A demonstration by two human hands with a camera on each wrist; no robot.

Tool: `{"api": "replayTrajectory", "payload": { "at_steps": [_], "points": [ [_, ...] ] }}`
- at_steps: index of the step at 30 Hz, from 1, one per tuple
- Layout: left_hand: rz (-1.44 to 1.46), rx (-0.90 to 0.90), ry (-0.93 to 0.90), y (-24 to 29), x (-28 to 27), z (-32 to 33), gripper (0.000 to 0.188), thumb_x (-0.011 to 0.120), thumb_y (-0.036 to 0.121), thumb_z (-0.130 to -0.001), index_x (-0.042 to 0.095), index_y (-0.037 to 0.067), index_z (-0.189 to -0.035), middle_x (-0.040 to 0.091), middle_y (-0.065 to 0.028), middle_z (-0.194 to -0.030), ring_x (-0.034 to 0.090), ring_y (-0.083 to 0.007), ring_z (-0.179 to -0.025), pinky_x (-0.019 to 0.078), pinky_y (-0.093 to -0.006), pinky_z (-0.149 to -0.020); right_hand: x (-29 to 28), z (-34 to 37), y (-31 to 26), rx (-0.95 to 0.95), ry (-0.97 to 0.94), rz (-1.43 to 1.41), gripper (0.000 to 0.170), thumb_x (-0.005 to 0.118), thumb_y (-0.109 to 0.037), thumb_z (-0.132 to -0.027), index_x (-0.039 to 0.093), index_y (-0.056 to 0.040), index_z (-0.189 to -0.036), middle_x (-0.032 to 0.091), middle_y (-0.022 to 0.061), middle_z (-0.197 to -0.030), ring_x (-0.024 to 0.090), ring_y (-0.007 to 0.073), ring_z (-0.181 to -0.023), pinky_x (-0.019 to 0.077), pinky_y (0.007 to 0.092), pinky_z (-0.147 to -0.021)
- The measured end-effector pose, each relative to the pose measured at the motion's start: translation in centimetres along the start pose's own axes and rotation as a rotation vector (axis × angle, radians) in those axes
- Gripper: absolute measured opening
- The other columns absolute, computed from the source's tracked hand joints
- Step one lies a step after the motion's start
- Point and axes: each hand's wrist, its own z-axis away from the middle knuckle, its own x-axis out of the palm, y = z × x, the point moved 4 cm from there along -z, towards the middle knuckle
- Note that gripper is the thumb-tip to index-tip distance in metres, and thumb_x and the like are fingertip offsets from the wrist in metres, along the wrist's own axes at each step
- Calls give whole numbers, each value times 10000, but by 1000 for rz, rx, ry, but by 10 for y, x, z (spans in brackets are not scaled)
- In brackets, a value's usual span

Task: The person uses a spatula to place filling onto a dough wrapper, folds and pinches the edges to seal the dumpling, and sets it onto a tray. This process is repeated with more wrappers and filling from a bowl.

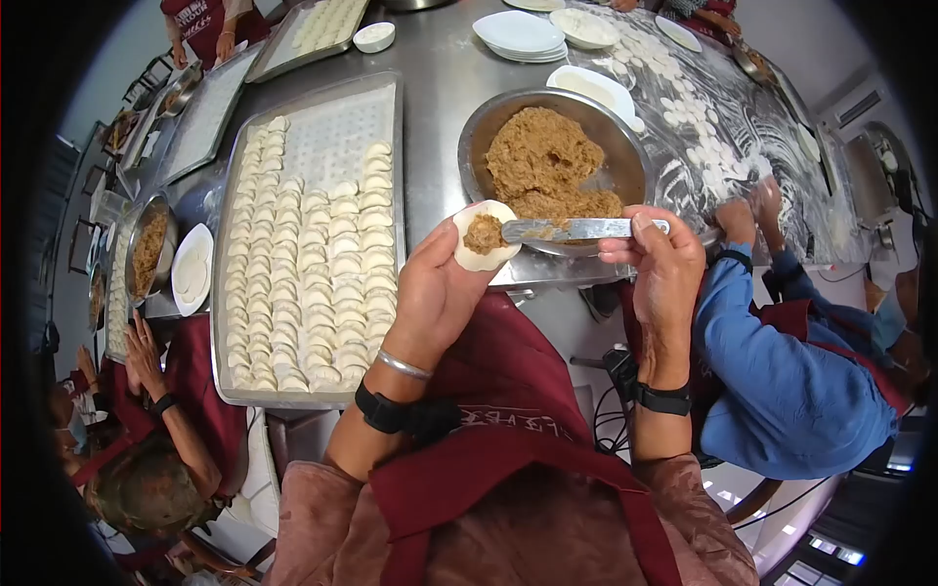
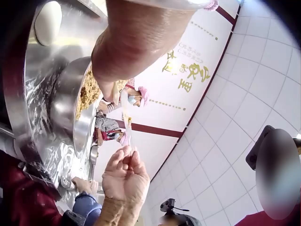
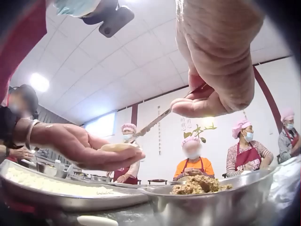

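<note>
The left hand (image 1: 440, 283) holds a round dough wrapper (image 1: 487, 256) with brown filling (image 1: 484, 234) on it, near the metal bowl's lower left edge. Between thumb and fingers the right hand (image 1: 669, 269) pinches a flat metal spatula (image 1: 576, 230), whose tip touches the filling. Behind them the steel bowl (image 1: 473, 146) holds a mound of brown filling (image 1: 542, 156). In the right wrist view the wrapper (image 3: 118, 147) lies on the fingers of the left hand (image 3: 80, 146), spatula tip above it. The left wrist view shows the right hand (image 2: 126, 181) with fingertips at the spatula's end.
A large tray (image 1: 399, 127) with rows of folded dumplings stands left of the bowl. White plates (image 1: 520, 33) are stacked behind it. Dough rounds (image 1: 699, 117) lie on the floured table at right. A person in blue sleeves (image 1: 782, 391) works close by on the right; others stand around.
</note>
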Motion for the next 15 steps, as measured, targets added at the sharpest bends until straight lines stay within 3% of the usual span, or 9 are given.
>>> {"api": "replayTrajectory", "payload": {
  "at_steps": [3, 7, 9, 10, 11, 13, 14, 15],
  "points": [
    [-13, -18, 12, -2, 2, 1, 443, 344, 234, -1045, 387, -61, -1373, 470, -206, -1398, 452, -321, -1310, 336, -468, -1135, 3, 4, -1, -16, -17, 123, 181, 562, -56, -932, 615, 91, -1021, 660, 150, -846, 701, 224, -682, 586, 291, -606],
    [21, 14, 67, 2, -6, 1, 427, 362, 182, -1030, 386, -84, -1364, 485, -216, -1371, 473, -325, -1289, 360, -467, -1119, -5, 3, -9, -206, 109, 169, 155, 555, -50, -933, 641, 66, -989, 672, 120, -841, 697, 199, -677, 565, 283, -603],
    [23, 20, 89, 3, -9, 2, 426, 366, 179, -1030, 386, -87, -1362, 487, -215, -1368, 475, -324, -1287, 363, -466, -1117, -11, 0, -13, -406, 124, 602, 138, 555, -45, -926, 659, 43, -950, 683, 110, -838, 687, 161, -661, 541, 278, -599],
    [23, 26, 101, 4, -9, 2, 423, 370, 174, -1028, 388, -88, -1359, 489, -215, -1366, 477, -325, -1285, 365, -464, -1116, -11, -3, -9, -410, 73, 775, 109, 592, -52, -903, 666, 22, -930, 691, 125, -850, 696, 201, -704, 534, 320, -635],
    [21, 31, 115, 4, -10, 3, 419, 375, 168, -1026, 391, -90, -1356, 492, -215, -1363, 478, -326, -1283, 367, -462, -1115, -15, -5, 3, -410, 77, 775, 109, 592, -52, -903, 666, 22, -930, 691, 125, -850, 696, 201, -704, 534, 320, -635],
    [15, 22, 122, 3, -8, 3, 407, 369, 182, -1035, 408, -88, -1338, 496, -212, -1363, 477, -326, -1286, 361, -468, -1122, -10, -7, 26, -581, -84, 1110, 103, 632, -74, -880, 668, 7, -931, 692, 139, -864, 691, 280, -768, 527, 373, -671],
    [10, 21, 129, 2, -7, 3, 399, 363, 196, -1044, 425, -85, -1321, 499, -210, -1362, 475, -325, -1288, 354, -475, -1129, -12, -8, 35, -364, -138, 1147, 166, 682, -103, -836, 680, -8, -972, 681, 178, -989, 648, 360, -955, 518, 414, -789],
    [16, 32, 130, 2, -6, 3, 399, 363, 196, -1044, 425, -85, -1321, 499, -210, -1362, 475, -325, -1288, 354, -475, -1129, -7, -5, 32, -372, -149, 1147, 166, 682, -103, -836, 680, -8, -972, 681, 178, -989, 648, 360, -955, 518, 414, -789]
  ]
}}
